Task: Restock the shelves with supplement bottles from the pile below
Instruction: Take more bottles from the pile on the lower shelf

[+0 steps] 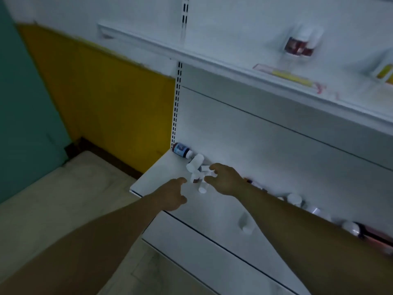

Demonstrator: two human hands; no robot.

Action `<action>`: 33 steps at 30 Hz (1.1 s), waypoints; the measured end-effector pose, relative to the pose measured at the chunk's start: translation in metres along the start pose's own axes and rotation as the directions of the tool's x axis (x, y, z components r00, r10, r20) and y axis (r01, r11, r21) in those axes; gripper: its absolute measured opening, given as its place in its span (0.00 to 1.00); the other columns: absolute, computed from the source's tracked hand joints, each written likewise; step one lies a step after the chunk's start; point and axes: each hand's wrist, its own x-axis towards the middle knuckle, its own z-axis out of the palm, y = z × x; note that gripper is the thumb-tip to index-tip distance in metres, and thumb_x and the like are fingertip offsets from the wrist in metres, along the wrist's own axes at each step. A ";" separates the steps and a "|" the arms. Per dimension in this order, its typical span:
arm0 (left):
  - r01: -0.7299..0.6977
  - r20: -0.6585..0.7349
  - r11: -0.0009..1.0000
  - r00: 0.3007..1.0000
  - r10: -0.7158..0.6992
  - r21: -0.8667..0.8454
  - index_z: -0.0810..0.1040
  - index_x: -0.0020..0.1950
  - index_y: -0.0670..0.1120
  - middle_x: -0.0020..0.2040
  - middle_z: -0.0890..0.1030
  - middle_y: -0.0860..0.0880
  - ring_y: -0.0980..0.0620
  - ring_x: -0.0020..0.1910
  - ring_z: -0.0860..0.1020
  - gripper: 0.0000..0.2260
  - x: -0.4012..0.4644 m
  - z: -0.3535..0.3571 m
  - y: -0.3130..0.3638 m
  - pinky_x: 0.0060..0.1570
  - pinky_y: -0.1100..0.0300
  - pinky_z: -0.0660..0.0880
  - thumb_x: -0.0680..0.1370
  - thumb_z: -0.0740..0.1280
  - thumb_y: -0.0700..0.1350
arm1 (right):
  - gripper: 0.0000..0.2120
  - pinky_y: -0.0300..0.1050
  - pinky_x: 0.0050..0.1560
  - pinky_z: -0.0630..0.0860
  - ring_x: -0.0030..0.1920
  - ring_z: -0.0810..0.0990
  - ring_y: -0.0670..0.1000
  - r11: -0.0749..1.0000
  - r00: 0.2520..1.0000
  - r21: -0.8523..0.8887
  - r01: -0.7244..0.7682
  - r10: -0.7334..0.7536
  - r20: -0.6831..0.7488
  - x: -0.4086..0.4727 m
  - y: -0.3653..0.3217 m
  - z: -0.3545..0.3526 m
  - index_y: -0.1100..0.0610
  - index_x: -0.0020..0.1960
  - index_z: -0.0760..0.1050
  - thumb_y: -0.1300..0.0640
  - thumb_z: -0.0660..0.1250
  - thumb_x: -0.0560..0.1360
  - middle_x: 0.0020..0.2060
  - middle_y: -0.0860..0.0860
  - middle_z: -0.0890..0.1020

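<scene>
**Both hands at the pile; grip unclear through blur**

We find the left hand (pixel 173 194) and right hand (pixel 225 178) low over the bottom shelf (pixel 161 173), on either side of a small pile (pixel 197 173) of white bottles lying tumbled near the back panel. The right grip has fingers curled at the pile's edge and may touch a bottle; blur prevents us confirming a hold. The left grip is loosely curled just beside the pile, holding nothing we can see. A dark bottle (pixel 181 150) lies on its side in the rear corner. More bottles (pixel 295 199) lie behind the right forearm, partly hidden. On the upper shelf (pixel 212 58), a red-labelled bottle (pixel 299 42) stands smeared by motion; another item is cut off at the right edge.
</scene>
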 end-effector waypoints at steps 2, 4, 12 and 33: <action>-0.001 -0.027 1.000 1.000 0.002 0.011 0.55 0.76 0.47 0.74 0.63 0.44 0.46 0.70 0.66 0.31 0.034 0.008 -0.012 0.68 0.57 0.63 0.77 0.67 0.44 | 0.21 0.41 0.58 0.66 0.64 0.72 0.55 1.000 1.000 -0.012 -0.023 0.023 0.009 0.025 0.013 0.021 0.59 0.69 0.68 0.52 0.62 0.79 0.66 0.56 0.74; -0.027 -0.076 0.999 0.997 0.028 0.020 0.54 0.77 0.47 0.73 0.64 0.44 0.46 0.70 0.65 0.31 0.064 0.017 -0.022 0.68 0.57 0.61 0.78 0.65 0.42 | 0.22 0.43 0.61 0.66 0.65 0.72 0.57 0.999 0.999 -0.030 -0.045 0.046 0.026 0.045 0.028 0.047 0.59 0.70 0.66 0.51 0.63 0.79 0.66 0.57 0.73; -0.119 -0.070 0.990 0.990 0.124 0.071 0.46 0.77 0.56 0.71 0.64 0.42 0.44 0.64 0.70 0.34 0.140 0.051 -0.042 0.64 0.53 0.68 0.78 0.60 0.37 | 0.28 0.50 0.64 0.67 0.64 0.68 0.59 0.981 0.994 -0.172 -0.092 0.100 0.036 0.077 0.077 0.118 0.49 0.75 0.57 0.44 0.60 0.79 0.64 0.57 0.66; 0.019 0.027 0.245 0.999 0.027 -0.969 0.77 0.60 0.46 0.54 0.78 0.39 0.41 0.49 0.80 0.12 -0.006 0.003 0.017 0.44 0.49 0.79 0.81 0.57 0.38 | 0.20 0.42 0.42 0.75 0.42 0.79 0.54 0.301 0.962 0.954 -0.007 0.264 -0.077 -0.036 0.026 0.074 0.46 0.60 0.73 0.67 0.58 0.77 0.44 0.53 0.79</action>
